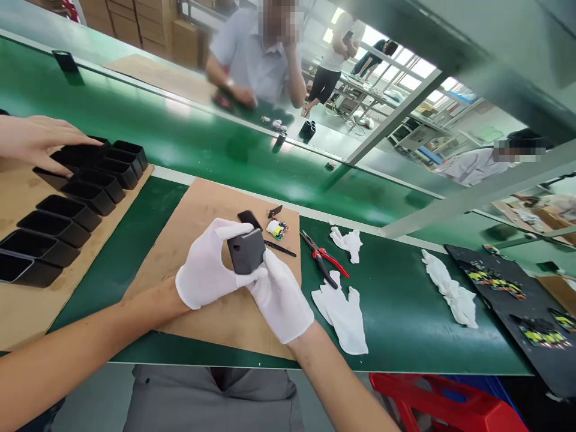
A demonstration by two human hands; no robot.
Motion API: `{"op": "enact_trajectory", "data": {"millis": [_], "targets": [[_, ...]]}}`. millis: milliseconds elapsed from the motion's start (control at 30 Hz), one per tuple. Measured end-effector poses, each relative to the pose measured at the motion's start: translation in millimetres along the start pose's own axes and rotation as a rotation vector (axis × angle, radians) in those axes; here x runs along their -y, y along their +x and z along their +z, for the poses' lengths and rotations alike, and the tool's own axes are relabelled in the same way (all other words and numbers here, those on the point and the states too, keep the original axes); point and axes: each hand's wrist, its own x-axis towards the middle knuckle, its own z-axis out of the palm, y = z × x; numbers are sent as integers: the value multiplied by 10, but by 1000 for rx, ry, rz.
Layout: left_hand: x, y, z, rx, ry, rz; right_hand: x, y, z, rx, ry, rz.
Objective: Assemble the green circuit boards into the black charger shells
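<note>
Both my hands wear white gloves and grip one small dark grey plastic box (246,251) above a brown board (189,222). My left hand (207,267) curls round its left side and top. My right hand (279,297) presses against its right side and underside from below. Just beyond the box lie a black cover piece (249,218), a small circuit board (277,229) and a thin black tool (279,248).
Red-handled pliers (324,260) and loose white gloves (344,312) lie on the green bench to the right. A co-worker's bare hand (38,141) rests on rows of black housings (85,192) at left. Black trays of circuit boards (513,288) sit far right. Other people work across the belt.
</note>
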Motion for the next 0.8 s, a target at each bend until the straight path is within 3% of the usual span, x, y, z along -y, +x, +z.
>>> {"op": "enact_trajectory", "data": {"millis": [133, 233, 333, 400, 500, 633, 733, 800], "targets": [[-9, -17, 10, -32, -235, -137, 89, 105, -8, 120, 92, 79], [-33, -21, 48, -34, -387, -364, 88, 197, -12, 167, 101, 94], [-66, 19, 67, 57, -502, -598, 77, 285, -50, 189, 17, 99], [-86, 58, 71, 87, -580, -675, 99, 332, -113, 175, -205, 74], [-108, 117, 76, 62, -655, -745, 196, 399, -298, 93, -768, -60], [-127, 175, 91, 72, -697, -907, 350, 522, -686, -155, -1334, -388], [-120, 181, 107, 88, -632, -1008, 363, 610, -946, -128, -1741, -615], [-93, 156, 116, 88, -632, -1034, 324, 644, -1044, -54, -1823, -620]]}}
